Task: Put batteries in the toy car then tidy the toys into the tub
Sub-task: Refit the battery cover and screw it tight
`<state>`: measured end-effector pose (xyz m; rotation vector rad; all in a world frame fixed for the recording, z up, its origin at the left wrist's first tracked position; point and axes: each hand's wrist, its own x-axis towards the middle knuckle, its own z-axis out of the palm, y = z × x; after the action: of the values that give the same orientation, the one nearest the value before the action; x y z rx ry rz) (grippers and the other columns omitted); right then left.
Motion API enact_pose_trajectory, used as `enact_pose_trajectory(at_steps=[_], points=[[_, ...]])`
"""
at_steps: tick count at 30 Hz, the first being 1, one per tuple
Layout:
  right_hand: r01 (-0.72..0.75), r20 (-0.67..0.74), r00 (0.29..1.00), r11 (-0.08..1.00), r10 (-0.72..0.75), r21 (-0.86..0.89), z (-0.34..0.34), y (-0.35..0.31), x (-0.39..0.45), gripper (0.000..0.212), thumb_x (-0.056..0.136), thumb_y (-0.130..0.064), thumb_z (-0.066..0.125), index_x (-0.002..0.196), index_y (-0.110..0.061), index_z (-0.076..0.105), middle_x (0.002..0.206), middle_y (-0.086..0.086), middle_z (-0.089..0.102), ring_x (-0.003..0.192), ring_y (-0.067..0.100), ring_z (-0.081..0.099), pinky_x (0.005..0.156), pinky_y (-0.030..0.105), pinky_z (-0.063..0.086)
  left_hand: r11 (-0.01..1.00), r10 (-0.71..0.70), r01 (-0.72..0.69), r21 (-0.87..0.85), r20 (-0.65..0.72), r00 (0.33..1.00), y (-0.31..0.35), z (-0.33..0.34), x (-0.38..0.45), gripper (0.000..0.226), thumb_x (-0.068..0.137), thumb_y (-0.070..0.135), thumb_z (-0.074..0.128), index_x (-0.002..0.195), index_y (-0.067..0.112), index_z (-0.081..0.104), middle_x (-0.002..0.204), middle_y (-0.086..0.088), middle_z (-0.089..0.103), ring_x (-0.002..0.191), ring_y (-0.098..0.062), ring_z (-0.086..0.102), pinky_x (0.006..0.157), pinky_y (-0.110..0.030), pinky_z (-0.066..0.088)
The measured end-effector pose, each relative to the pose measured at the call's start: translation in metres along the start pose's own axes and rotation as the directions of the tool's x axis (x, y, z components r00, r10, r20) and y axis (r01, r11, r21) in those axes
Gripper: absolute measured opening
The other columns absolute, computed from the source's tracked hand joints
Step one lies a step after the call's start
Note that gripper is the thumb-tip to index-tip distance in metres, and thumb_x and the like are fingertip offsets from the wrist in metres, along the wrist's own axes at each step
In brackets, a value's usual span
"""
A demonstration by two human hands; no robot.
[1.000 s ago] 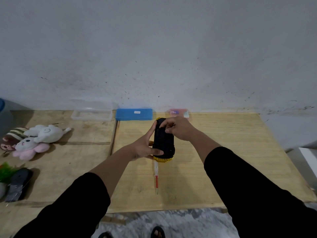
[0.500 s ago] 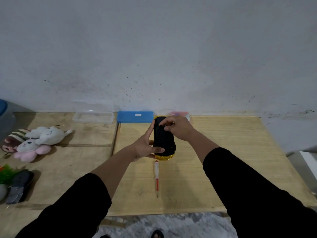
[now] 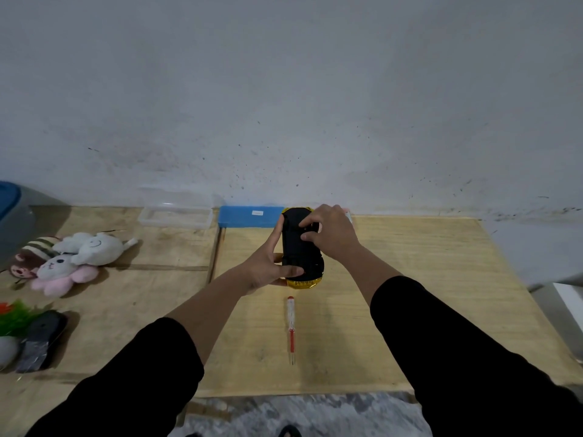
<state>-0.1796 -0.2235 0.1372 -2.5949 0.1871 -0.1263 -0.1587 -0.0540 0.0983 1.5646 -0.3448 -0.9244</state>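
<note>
Black plastic underside up: the car (image 3: 301,247) sits flipped at table centre, yellow body showing only at its near end, just short of the wall. Left hand (image 3: 265,269) wraps its left flank, thumb across the near end, fingers along the side. Right hand (image 3: 329,233) comes over from 2 o'clock, fingertips curled and pinching at something on the underside, probably the battery cover; whether that cover is off or on I cannot tell.

Handling guess: hard, light, hollow shell, smooth and a bit slippery, wheels free to roll, so grip by the flanks as the left hand does, not by the ends. The cover tab is likely small and snappable; go gentle.

Screwdriver (image 3: 291,326), red and white, lies on the table (image 3: 426,310) at 6 o'clock from the car, near but apart, tip toward the person.

Containers: blue box (image 3: 250,216) at 11 o'clock against the wall, lid shut, contents hidden. Clear tray (image 3: 175,216) further left at 10 o'clock, looks to hold nothing. Grey tub (image 3: 14,222) with a blue rim at far 9 o'clock, mostly cut off, inside not visible. No batteries are visible.

Plush toys (image 3: 67,260) are piled at 9 o'clock, well apart from the car; a dark toy (image 3: 42,340) and a green one (image 3: 14,316) lie at 8 o'clock. None is in the tub yet.
</note>
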Motion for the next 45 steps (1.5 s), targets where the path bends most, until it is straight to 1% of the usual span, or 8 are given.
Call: enact_pose_trajectory(at_steps=[4, 9, 15, 23, 33, 36, 40, 45], points=[[-0.045, -0.057, 0.997, 0.996, 0.049, 0.073, 0.002, -0.001, 0.0, 0.044, 0.074, -0.02, 0.077, 0.115, -0.023, 0.063, 0.126, 0.004, 0.042, 0.12, 0.019, 0.039, 0.098, 0.027, 0.035, 1.0, 0.012, -0.012, -0.009, -0.003, 1.0, 0.0, -0.001, -0.003, 0.118, 0.077, 0.006, 0.076, 0.139, 0.061, -0.006, 0.138, -0.009, 0.048, 0.116, -0.023, 0.058, 0.077, -0.036, 0.058], [-0.16, 0.119, 0.985, 0.935, 0.128, 0.317, 0.001, -0.005, 0.001, 0.068, 0.079, -0.015, 0.073, 0.139, -0.022, 0.041, 0.141, 0.008, 0.042, 0.131, 0.023, 0.039, 0.103, 0.033, 0.035, 0.998, 0.045, -0.046, -0.039, -0.019, 0.999, -0.001, -0.004, -0.007, 0.114, 0.077, 0.009, 0.077, 0.14, 0.061, -0.003, 0.138, -0.007, 0.049, 0.115, -0.022, 0.06, 0.078, -0.038, 0.058], [-0.143, 0.189, 0.979, 0.902, 0.069, 0.408, 0.006, -0.01, -0.001, 0.06, 0.088, -0.012, 0.063, 0.142, -0.023, 0.039, 0.142, 0.002, 0.045, 0.127, 0.02, 0.044, 0.103, 0.03, 0.041, 0.997, 0.072, -0.065, 0.051, -0.173, 0.982, 0.002, -0.001, -0.01, 0.075, 0.096, 0.033, 0.052, 0.141, 0.061, 0.0, 0.143, 0.0, 0.045, 0.108, -0.019, 0.062, 0.074, -0.039, 0.059], [-0.264, 0.204, 0.963, 0.783, 0.178, 0.563, 0.02, -0.015, 0.005, 0.049, 0.09, -0.006, 0.055, 0.128, -0.037, 0.052, 0.132, 0.006, 0.052, 0.116, 0.028, 0.054, 0.088, 0.045, 0.055, 0.992, 0.095, -0.079, 0.096, -0.176, 0.98, 0.002, -0.005, -0.017, 0.08, 0.096, 0.027, 0.053, 0.139, 0.061, -0.006, 0.139, -0.003, 0.049, 0.101, -0.015, 0.065, 0.068, -0.036, 0.06], [-0.187, 0.206, 0.974, 0.853, 0.096, 0.488, 0.032, -0.019, 0.003, 0.044, 0.088, -0.013, 0.06, 0.126, -0.034, 0.05, 0.126, 0.003, 0.057, 0.109, 0.026, 0.058, 0.091, 0.038, 0.051, 1.0, -0.004, -0.002, -0.025, -0.211, 0.977, -0.007, -0.016, -0.03, 0.071, 0.098, 0.036, 0.045, 0.141, 0.059, -0.007, 0.131, 0.004, 0.054, 0.102, -0.022, 0.065, 0.081, -0.048, 0.057], [-0.16, 0.218, 0.974, 0.865, 0.06, 0.475, 0.039, -0.023, -0.001, 0.048, 0.088, -0.024, 0.063, 0.132, -0.034, 0.046, 0.13, 0.004, 0.056, 0.11, 0.025, 0.058, 0.087, 0.034, 0.047, 1.0, -0.009, 0.007, -0.008, -0.28, 0.96, -0.011, -0.024, -0.032, 0.075, 0.099, 0.029, 0.047, 0.144, 0.054, -0.008, 0.119, 0.01, 0.053, 0.088, -0.014, 0.066, 0.072, -0.043, 0.058], [-0.132, 0.214, 0.976, 0.885, 0.038, 0.447, 0.048, -0.037, -0.007, 0.065, 0.081, -0.027, 0.072, 0.137, -0.03, 0.04, 0.137, -0.001, 0.047, 0.12, 0.021, 0.048, 0.1, 0.038, 0.045, 0.998, -0.034, 0.047, 0.04, -0.279, 0.96, -0.013, -0.034, -0.037, 0.08, 0.098, 0.026, 0.05, 0.144, 0.052, -0.011, 0.117, 0.0, 0.056, 0.085, -0.012, 0.065, 0.064, -0.036, 0.059], [-0.066, 0.124, 0.992, 0.92, 0.019, 0.387, 0.053, -0.056, -0.011, 0.065, 0.078, -0.025, 0.074, 0.135, -0.027, 0.044, 0.135, -0.002, 0.051, 0.114, 0.02, 0.051, 0.095, 0.027, 0.039, 0.999, -0.023, 0.031, 0.032, -0.229, 0.973, -0.016, -0.048, -0.05, 0.09, 0.093, 0.025, 0.059, 0.142, 0.055, -0.01, 0.125, -0.007, 0.061, 0.096, -0.02, 0.068, 0.076, -0.043, 0.059]])
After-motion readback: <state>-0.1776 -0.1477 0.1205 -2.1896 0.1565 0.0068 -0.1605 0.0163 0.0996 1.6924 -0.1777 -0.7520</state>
